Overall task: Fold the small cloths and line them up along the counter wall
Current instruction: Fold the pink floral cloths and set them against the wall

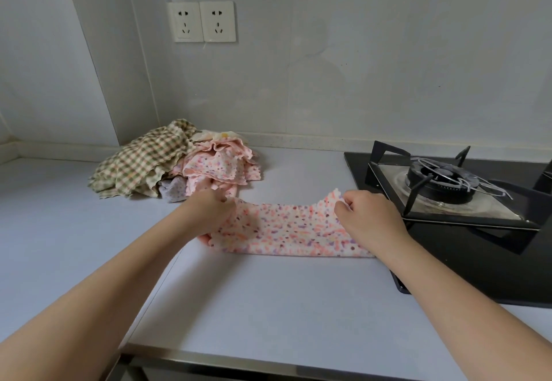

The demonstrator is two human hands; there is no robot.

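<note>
A small white cloth with pink, orange and purple speckles [286, 228] lies stretched across the middle of the counter [268, 300]. My left hand [209, 210] pinches its far left corner and my right hand [367, 216] pinches its far right corner, both corners lifted a little off the surface. Behind my left hand sits a heap of unfolded cloths: a green and beige checked one [140, 165], pink speckled ones [221, 165] and a grey one [173, 191] partly buried. The heap lies near the counter wall [298, 88].
A black gas hob [478, 267] with a burner and pan support [442, 180] fills the right side, its edge touching the cloth's right end. Two wall sockets [201, 21] are above the heap. The counter's front edge [268, 359] runs below my arms.
</note>
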